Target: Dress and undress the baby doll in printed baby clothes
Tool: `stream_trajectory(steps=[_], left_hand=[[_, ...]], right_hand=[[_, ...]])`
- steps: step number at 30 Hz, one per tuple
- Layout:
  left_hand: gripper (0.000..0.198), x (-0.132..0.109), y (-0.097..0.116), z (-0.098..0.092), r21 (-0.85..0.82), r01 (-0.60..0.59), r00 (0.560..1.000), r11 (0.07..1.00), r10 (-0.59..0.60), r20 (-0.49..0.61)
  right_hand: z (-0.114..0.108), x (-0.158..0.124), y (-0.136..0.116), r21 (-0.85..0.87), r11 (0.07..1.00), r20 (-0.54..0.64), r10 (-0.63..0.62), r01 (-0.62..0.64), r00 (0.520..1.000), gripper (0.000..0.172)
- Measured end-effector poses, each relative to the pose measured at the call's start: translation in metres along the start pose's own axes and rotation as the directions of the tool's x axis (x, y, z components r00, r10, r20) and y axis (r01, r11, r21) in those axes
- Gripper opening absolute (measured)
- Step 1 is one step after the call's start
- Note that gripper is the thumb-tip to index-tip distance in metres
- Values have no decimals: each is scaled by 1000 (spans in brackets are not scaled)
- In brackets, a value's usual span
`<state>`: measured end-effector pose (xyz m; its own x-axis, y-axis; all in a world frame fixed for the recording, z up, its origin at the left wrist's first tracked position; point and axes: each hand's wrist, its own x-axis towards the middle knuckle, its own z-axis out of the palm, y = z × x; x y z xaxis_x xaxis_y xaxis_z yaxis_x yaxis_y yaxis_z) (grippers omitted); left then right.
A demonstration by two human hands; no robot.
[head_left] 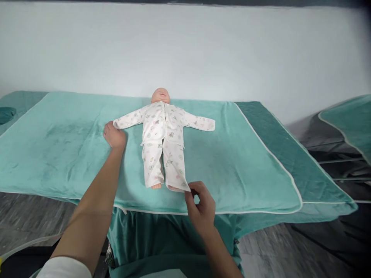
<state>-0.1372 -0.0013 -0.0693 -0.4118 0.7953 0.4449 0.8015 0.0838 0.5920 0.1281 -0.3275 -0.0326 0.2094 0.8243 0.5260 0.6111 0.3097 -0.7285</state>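
Note:
A baby doll [160, 95] lies on its back, dressed in a white printed long-sleeved top [155, 123] and matching trousers [175, 164]. Its arms are spread to both sides, and toes show below the trouser leg on the left. My right hand [201, 204] pinches the lower outer corner of the other trouser leg between thumb and finger. At the end of the doll's sleeve on the left, my left hand [115, 136] is closed with curled fingers; what it may hold at the cuff is hidden.
Under the doll a light green blanket [246, 173] covers the table, over a darker green cover [286, 150]. A white wall [185, 50] stands behind. Another green cloth [352, 123] is at the far right, above metal bars.

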Motion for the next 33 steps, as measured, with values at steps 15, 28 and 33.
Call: stream_trajectory(steps=[15, 28, 33], left_hand=[[41, 1, 4, -3, 4, -2, 999, 1000, 2, 34], [42, 1, 7, -1, 51, -13, 998, 999, 9, 68], [40, -1, 10, -4, 72, -11, 996, 997, 5, 87]], right_hand=[[8, 21, -6, -71, 953, 143, -283, 295, 948, 31], [17, 9, -11, -215, 922, 303, -250, 321, 920, 34], [37, 25, -19, -240, 912, 409, -215, 332, 887, 27]])
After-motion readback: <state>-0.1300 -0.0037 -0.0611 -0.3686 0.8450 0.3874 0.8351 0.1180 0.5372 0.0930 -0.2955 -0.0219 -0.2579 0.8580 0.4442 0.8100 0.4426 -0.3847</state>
